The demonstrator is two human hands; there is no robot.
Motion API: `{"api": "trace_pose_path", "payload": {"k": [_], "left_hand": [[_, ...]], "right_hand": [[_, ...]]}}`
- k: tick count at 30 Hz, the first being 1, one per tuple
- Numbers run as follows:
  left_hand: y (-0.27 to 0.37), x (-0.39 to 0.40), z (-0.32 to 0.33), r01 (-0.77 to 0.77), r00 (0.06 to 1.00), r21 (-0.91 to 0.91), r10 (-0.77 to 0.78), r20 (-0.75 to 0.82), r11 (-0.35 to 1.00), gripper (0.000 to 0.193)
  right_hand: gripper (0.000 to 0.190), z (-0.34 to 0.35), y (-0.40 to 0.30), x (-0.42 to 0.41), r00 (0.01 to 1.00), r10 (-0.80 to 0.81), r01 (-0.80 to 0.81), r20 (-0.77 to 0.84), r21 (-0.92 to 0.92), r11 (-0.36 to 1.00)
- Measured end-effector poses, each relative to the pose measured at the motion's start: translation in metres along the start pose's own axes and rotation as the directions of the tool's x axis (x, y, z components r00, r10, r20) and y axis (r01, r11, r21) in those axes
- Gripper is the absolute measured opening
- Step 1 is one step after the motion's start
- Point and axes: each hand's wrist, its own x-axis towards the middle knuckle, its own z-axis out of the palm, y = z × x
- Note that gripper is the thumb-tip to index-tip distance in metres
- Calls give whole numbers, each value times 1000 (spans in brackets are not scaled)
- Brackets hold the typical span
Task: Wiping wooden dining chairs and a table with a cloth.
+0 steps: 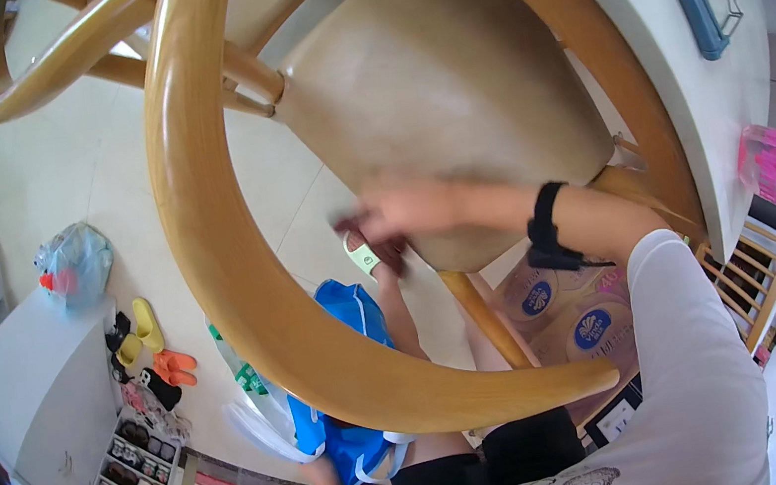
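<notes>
A wooden chair's curved backrest arches before me, around its tan padded seat. My right hand is over the seat's near left edge, blurred by motion. Something dark reddish-brown shows just below its fingers; whether the hand holds it I cannot tell. Lower left, my left hand is at the blue bag with white straps, its fingers partly hidden and seemingly gripping the bag's edge. The backrest hides part of the bag. A translucent, white-edged plastic item is beside it.
A white table bearing a blue-grey handled object stands at right. Below are Vinda tissue packs and a wooden rack. Leftward lie slippers, a full plastic bag and a shoe rack. A green slipper is on my foot.
</notes>
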Motion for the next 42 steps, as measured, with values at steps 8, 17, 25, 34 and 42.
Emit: {"api": "trace_pose_path", "payload": {"k": [8,17,25,34,42], "left_hand": [[13,-12,9,141,990,154,-142,-5,978,33],[-33,-13,10,19,1000,26,-19,22,999,39],[-45,-15,7,62,998,-33,-62,19,998,37],[-48,-1,13,62,997,20,-63,39,998,34],[-24,21,-3,-14,996,30,12,86,999,35]], "right_hand": [[22,-17,17,25,845,-394,2,-361,-735,678],[5,35,22,-34,890,-411,396,195,-776,490],[7,43,27,-20,922,-382,260,70,-841,474],[29,-12,80,-237,991,114,-126,-69,-759,638],[17,34,35,-93,975,-223,172,-6,-612,772]]}}
